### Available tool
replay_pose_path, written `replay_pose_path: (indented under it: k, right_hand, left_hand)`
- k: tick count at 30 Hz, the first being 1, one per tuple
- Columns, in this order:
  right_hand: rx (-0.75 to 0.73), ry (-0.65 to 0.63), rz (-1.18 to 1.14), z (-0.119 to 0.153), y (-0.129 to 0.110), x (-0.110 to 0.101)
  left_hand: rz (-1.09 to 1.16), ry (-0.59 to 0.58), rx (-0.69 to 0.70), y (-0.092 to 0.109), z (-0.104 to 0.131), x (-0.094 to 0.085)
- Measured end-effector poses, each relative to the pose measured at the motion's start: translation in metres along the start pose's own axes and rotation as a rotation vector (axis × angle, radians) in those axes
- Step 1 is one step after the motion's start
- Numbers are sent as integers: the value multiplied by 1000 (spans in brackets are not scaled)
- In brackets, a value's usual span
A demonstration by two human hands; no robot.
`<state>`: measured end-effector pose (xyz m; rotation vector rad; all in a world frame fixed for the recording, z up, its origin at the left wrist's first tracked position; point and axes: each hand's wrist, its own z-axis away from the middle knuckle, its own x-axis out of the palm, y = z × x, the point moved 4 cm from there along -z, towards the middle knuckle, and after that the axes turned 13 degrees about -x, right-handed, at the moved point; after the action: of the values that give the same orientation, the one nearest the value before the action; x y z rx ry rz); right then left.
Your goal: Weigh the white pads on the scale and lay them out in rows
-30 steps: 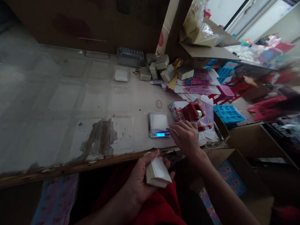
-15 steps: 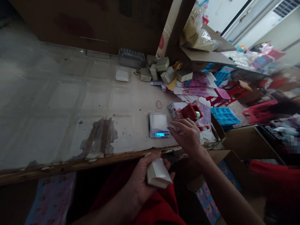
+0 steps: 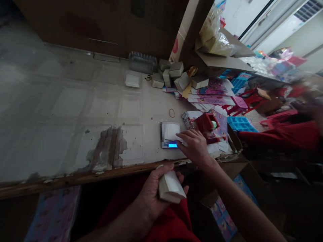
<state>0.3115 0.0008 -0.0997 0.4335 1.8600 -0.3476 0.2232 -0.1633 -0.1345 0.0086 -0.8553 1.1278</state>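
Since the earlier frame, the right hand (image 3: pixel 195 148) had moved leftward, so its fingertips came over the near right corner of the small scale (image 3: pixel 166 146), at the edge of the white slips (image 3: pixel 172 130) lying on it. Nearby, a person's red sleeve (image 3: pixel 295 134) had risen higher in the view.

A thick white stack (image 3: pixel 171 185) was in the left hand (image 3: pixel 155 188), below and just left of the right grip. The left thumb pressed on one side and the fingers wrapped the other, which probably kept the layers together. The right fingers were bent and close together; whether they were pinching a slip, one could not tell. The scale stood near the table edge, its lit display (image 3: pixel 173 145) toward the person, perhaps for easy reading and short reach.

Beyond the right grip lay a rubber band (image 3: pixel 170 113); to its right, a red tape dispenser (image 3: pixel 205 122) rested among printed packaging. Farther beyond were printed sheets (image 3: pixel 212 98), pale blocks (image 3: pixel 176 69) and a clear container (image 3: pixel 143 62). Left of both hands extended the worn table (image 3: pixel 152 141), its covering torn near the wooden edge. Far right of the grip, the dim room held blue trays (image 3: pixel 241 124) and a pink stool (image 3: pixel 237 105).
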Motion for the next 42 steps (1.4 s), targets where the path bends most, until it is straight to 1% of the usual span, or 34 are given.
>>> replay_pose_path:
  k: [3,5,9,11,16,20,23,25,27,30,32,33,35,38,40,42]
  right_hand:
    - [64,-5,-2,-5,5,2]
    - [75,-51,7,-11,8,4]
    - [-38,-253,86,-30,8,11]
    - [-101,-330,121,-38,7,15]
    - [-211,-405,101,-51,4,22]
    - [-259,-388,93,-56,6,24]
    - [-280,-338,86,-53,10,29]
    - [-264,-266,74,-48,15,32]
    - [-207,-148,56,-41,22,31]
    - [-60,72,-9,-29,30,17]
    - [22,181,-105,-21,29,-2]
    - [47,208,-167,-17,25,-13]
    - [66,216,-294,-10,10,-39]
    - [31,138,-402,2,-25,-73]
    - [-39,74,-389,9,-50,-85]
    - [-106,36,-325,15,-72,-88]
  left_hand:
    - [-1,10,8,0,1,0]
    - [-8,13,9,0,0,-1]
    - [-16,10,-5,0,-1,-2]
    - [-6,4,-15,1,-1,-1]
    - [-16,-22,-2,9,3,3]
    - [-13,-39,-25,14,5,5]
    - [-15,-56,-23,15,6,3]
    - [-22,-66,-11,15,7,2]
    - [-38,-88,17,15,9,2]
    - [-58,-160,70,15,12,5]
    - [-72,-204,111,15,13,8]
    - [-80,-215,129,15,12,9]
    - [-95,-244,150,16,9,11]
    - [-134,-303,198,16,3,13]
    - [-174,-302,248,17,0,13]
    - [-206,-273,276,16,-1,12]
